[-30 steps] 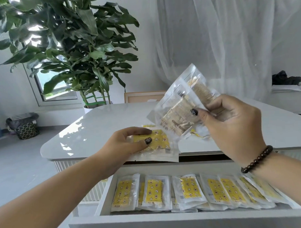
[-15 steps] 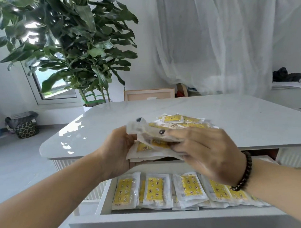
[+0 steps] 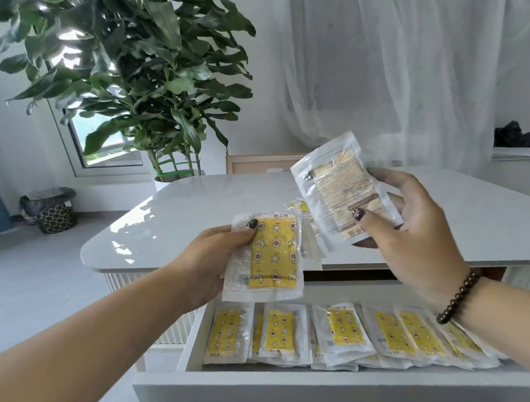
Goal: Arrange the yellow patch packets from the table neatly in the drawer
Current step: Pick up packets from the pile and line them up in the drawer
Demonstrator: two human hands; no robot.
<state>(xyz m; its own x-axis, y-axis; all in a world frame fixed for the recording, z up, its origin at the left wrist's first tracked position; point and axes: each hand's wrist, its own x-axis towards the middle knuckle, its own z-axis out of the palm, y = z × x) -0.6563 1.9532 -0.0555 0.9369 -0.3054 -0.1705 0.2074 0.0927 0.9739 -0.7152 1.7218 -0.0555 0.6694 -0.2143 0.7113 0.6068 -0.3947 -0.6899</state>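
Note:
My left hand (image 3: 217,259) holds a small stack of yellow patch packets (image 3: 271,254) face up above the drawer's back edge, thumb on the top one. My right hand (image 3: 409,226) pinches another packet (image 3: 341,195) raised over the table, its printed back turned toward me. A few more packets (image 3: 300,206) lie on the white table (image 3: 180,234), mostly hidden behind the held ones. The open white drawer (image 3: 294,386) below holds a row of several overlapping yellow packets (image 3: 343,333).
A large potted plant (image 3: 133,85) stands behind the table's left corner. A white curtain (image 3: 388,76) hangs at the back right. A patterned bag (image 3: 52,212) sits on the floor at the far left. The drawer front juts out toward me.
Both hands were together on the pile at the table edge. They have since parted: the left lifted a stack face up, the right raised one packet up and to the right.

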